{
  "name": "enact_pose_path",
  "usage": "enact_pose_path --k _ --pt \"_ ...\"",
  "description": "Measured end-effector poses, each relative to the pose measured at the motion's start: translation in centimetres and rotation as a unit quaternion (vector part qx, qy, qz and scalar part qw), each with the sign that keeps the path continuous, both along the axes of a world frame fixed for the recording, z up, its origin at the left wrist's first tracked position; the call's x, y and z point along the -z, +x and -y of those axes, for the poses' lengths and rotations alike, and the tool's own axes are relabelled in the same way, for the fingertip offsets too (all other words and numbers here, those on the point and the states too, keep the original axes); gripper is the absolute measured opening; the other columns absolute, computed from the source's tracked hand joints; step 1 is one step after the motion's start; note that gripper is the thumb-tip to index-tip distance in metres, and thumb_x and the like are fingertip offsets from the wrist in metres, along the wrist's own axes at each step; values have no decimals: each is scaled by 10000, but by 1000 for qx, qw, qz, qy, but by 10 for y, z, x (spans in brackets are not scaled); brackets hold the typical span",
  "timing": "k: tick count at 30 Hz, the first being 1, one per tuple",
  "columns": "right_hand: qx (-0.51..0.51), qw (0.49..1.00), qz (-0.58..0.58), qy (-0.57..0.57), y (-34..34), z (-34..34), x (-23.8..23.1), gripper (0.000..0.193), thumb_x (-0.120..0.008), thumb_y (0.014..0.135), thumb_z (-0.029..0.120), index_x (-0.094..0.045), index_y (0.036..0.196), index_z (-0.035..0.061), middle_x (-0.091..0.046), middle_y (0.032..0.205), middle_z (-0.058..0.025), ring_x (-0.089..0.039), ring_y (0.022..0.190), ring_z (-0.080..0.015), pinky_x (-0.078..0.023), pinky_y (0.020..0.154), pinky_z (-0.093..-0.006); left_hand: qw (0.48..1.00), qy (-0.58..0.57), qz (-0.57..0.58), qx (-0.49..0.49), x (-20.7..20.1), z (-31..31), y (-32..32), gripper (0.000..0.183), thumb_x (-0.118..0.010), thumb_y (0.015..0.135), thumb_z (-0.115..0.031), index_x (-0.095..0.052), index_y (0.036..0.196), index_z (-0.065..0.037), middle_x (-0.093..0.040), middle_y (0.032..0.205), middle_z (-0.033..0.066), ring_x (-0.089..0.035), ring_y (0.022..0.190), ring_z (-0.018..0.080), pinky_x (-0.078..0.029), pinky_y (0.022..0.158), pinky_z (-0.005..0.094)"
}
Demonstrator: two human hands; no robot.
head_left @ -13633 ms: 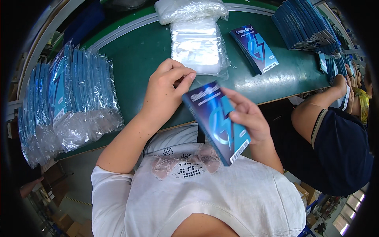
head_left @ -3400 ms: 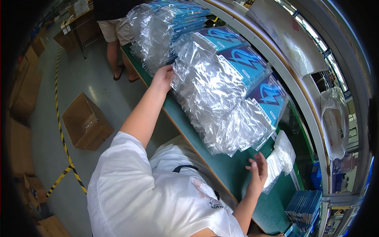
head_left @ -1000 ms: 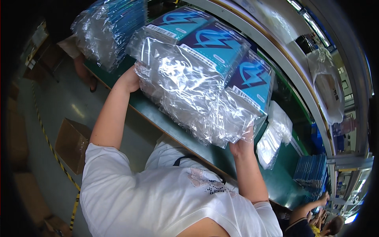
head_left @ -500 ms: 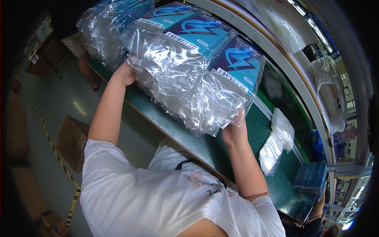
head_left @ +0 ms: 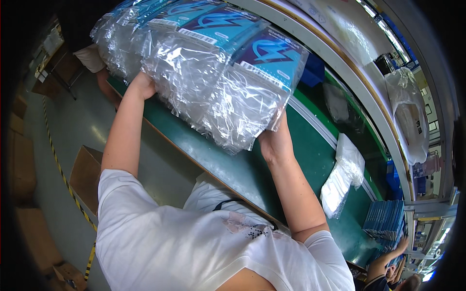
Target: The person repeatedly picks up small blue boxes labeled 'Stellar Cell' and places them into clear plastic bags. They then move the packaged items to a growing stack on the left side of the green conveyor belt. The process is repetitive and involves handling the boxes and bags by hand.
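Note:
Several flat blue boxes [head_left: 274, 57] with lightning-bolt prints lie side by side in a row, each in a loose clear plastic bag [head_left: 194, 87]. The crumpled open ends of the bags hang toward me. At the left of the row, my left hand [head_left: 144, 86] presses in against the plastic, its fingertips hidden by the film. My right hand [head_left: 275, 143] grips the right end from beneath, its fingers partly behind the bag. More bagged boxes [head_left: 116, 34] adjoin the row at the far left.
Beneath lies a green workbench [head_left: 204, 148], with a stack of clear plastic bags [head_left: 343, 177] on its right. Further right, a co-worker's hand [head_left: 402, 245] is beside stacked blue boxes [head_left: 383, 216]. A metal rail [head_left: 335, 53] runs along the back. An open cardboard box [head_left: 86, 169] stands on the floor.
Both my hands and the row of bagged boxes have shifted left and slightly away, up against the other bagged boxes. At the lower right, the co-worker's arm has moved.

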State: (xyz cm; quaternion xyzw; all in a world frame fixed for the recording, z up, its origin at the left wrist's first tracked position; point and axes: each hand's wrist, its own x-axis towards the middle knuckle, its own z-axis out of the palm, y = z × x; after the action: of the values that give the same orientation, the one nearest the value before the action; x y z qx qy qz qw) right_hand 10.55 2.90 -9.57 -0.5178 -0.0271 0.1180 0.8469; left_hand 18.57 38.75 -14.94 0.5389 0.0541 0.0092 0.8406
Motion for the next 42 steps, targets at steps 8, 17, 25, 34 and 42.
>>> enact_pose_path --k 8,17,25,34,42 --pt "-27 994 -101 -1 -28 49 21 979 -398 834 728 -288 1391 -70 -359 1384 -259 -352 1281 -327 -331 1012 -434 953 -14 66 -295 9 48 -31 452 -419 966 -320 -442 1294 -10 -500 1272 108 -500 1124 242 -417 956 427" --pt "552 815 139 -106 -160 253 -14 242 -545 919 226 -611 1034 24 -650 990 -90 -592 907 -141 -464 763 -284 847 443 289 -59 -1 239 -211 444 -400 973 -146 -309 1367 37 -327 1425 173 -327 1317 282 -250 1087 421" --pt "904 418 81 -20 -224 448 40 452 -549 914 299 -468 1194 -46 -507 1188 -146 -478 1092 -224 -360 949 -326 731 268 505 373 -63 380 -176 404 -420 979 -282 -503 1187 54 -509 1179 215 -536 1064 295 -453 917 405" --pt "924 344 49 -157 -253 612 70 864 -302 905 652 -328 1369 -76 -384 1393 -253 -372 1293 -340 -272 1072 -365 749 176 229 595 -56 561 -172 562 -316 995 -438 -371 1319 18 -424 1314 176 -418 1244 272 -372 1025 439" --pt "799 593 83 58 -257 660 66 737 -412 869 657 -528 1262 44 -590 1170 -92 -548 1060 -206 -416 936 -312 792 79 59 602 -24 705 -180 900 -311 906 -655 -79 1448 25 -108 1497 214 -124 1401 347 -137 1147 442"
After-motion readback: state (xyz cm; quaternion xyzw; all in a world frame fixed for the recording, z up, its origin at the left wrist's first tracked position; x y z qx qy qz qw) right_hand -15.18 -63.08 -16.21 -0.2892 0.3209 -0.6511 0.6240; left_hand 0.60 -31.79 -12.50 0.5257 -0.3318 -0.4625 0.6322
